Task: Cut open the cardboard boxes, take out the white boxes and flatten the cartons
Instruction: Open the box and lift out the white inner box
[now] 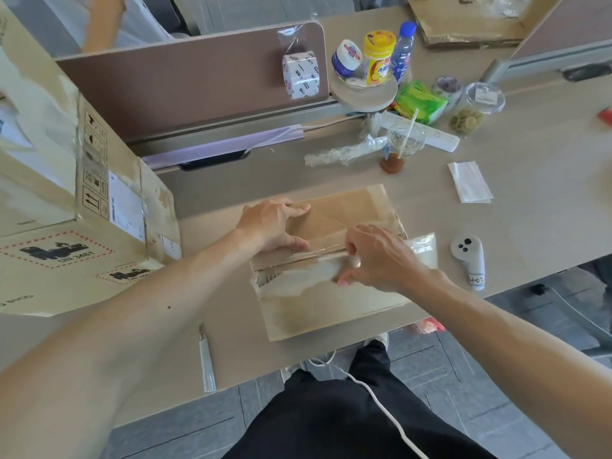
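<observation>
The left forearm (132, 326) fills the lower left, beside the knife (207, 359) at the worktop's (530, 193) near edge. Mid-frame, the left hand (271, 223) presses flat on the carton (331, 313), while the right hand (374, 256) pinches its tape (298, 276). A hard pull may snap the tape or drag the carton off the edge.
</observation>
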The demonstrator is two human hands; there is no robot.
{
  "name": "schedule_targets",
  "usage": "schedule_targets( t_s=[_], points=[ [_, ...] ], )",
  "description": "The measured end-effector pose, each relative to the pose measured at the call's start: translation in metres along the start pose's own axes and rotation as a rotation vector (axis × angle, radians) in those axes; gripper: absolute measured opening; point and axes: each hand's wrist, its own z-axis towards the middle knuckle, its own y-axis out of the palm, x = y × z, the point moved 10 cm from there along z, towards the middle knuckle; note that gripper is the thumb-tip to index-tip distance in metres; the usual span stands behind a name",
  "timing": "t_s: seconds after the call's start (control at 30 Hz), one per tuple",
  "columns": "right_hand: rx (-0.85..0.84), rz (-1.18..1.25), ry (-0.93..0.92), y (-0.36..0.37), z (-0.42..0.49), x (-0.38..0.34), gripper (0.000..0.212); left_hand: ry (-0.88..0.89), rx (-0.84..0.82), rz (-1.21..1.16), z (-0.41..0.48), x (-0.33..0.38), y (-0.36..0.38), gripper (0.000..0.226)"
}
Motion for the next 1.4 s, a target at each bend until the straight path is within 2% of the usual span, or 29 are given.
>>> schedule_targets(
  t_s=[0.13,0.23,0.37,0.47,0.53,0.6,0.7,0.97,1.07,1.2,1.3,1.37,1.4],
  points=[
    [0.042,-0.017,-0.004,-0.015,-0.035,-0.007,0.057,0.013,-0.013,0.016,0.001,0.002,0.000,0.101],
    [-0.034,0.064,0.061,-0.026,-0.052,-0.009,0.048,0.055,0.015,0.079,-0.001,0.007,-0.001,0.101],
    [-0.217,0.231,0.173,-0.015,-0.075,0.003,0.052,0.063,0.040,0.217,-0.005,0.019,0.006,0.133],
    [-0.259,0.194,0.318,0.017,-0.085,0.035,0.050,0.056,0.078,0.291,-0.004,0.024,0.010,0.137],
    [-0.236,0.090,0.417,0.041,-0.091,0.058,0.056,0.073,0.101,0.310,-0.004,0.026,0.010,0.132],
    [-0.137,0.005,0.445,0.054,-0.089,0.070,0.067,0.091,0.107,0.321,-0.002,0.027,0.009,0.129],
    [-0.001,0.020,0.455,0.053,-0.070,0.074,0.082,0.109,0.069,0.314,0.004,0.030,0.005,0.130],
    [0.077,0.014,0.473,0.053,-0.042,0.080,0.092,0.141,-0.047,0.334,0.017,0.045,-0.016,0.112],
    [0.104,0.000,0.455,0.051,-0.042,0.079,0.091,0.142,-0.109,0.330,0.018,0.046,-0.020,0.096],
    [0.105,-0.007,0.459,0.051,-0.044,0.079,0.091,0.112,-0.226,0.194,0.027,0.040,-0.024,0.082],
    [0.092,-0.015,0.479,0.052,-0.043,0.082,0.091,0.108,-0.356,0.032,0.032,0.031,-0.028,0.056],
    [0.091,-0.013,0.486,0.053,-0.043,0.082,0.090,0.096,-0.410,-0.141,0.034,0.023,-0.033,0.061],
    [0.096,-0.012,0.486,0.052,-0.044,0.082,0.090,0.099,-0.428,-0.215,0.035,0.021,-0.035,0.055]
  ],
)
